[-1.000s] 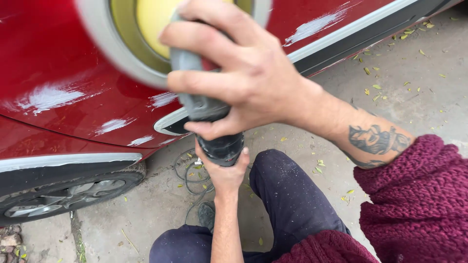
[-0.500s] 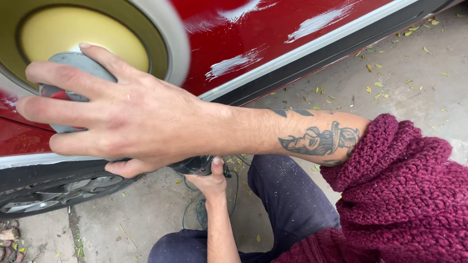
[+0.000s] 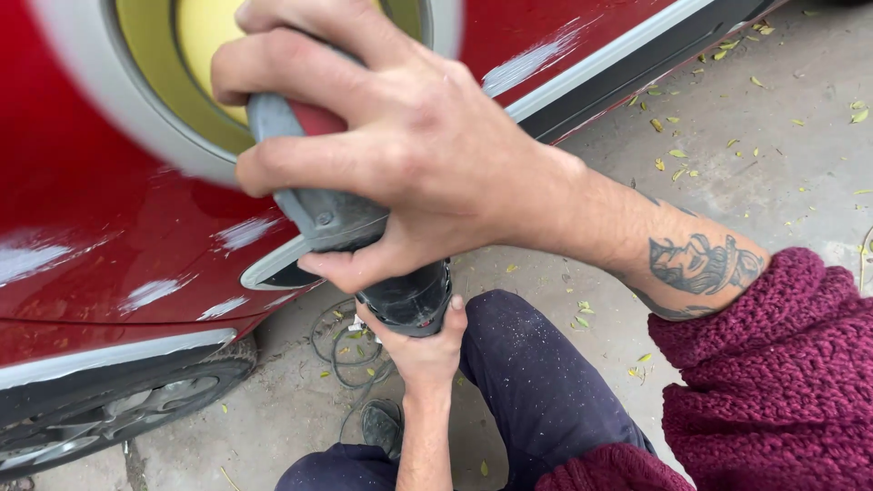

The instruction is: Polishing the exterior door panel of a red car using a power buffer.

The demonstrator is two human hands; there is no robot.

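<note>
Reaching in from the right, the right hand (image 3: 409, 150) lies over the grey head of a polisher (image 3: 336, 214), its forearm stretched out level, wrist straight, a tattoo showing on the bare skin above the pushed-up maroon sleeve (image 3: 773, 382). Its grip is clamped on the head of the tool: four fingers spread and curled over the top and front, the thumb hooked underneath. The left hand (image 3: 423, 350) comes straight up from below, forearm vertical, and its grip is closed on the black rear end of the polisher, fingertips wrapped over the rim. The polisher sits pressed against the side of a red car (image 3: 100, 227), its round yellow pad (image 3: 195, 55) with a pale blurred rim lying flat on the paint near the top edge of the panel. White smears of polish mark the red surface to the left and below the pad. A tyre (image 3: 136, 400) shows under the body at the lower left. Below the hands, a dark trouser leg, a shoe and a loop of cable (image 3: 341, 350) lie on the concrete floor (image 3: 782, 155), which is strewn with small leaves.
</note>
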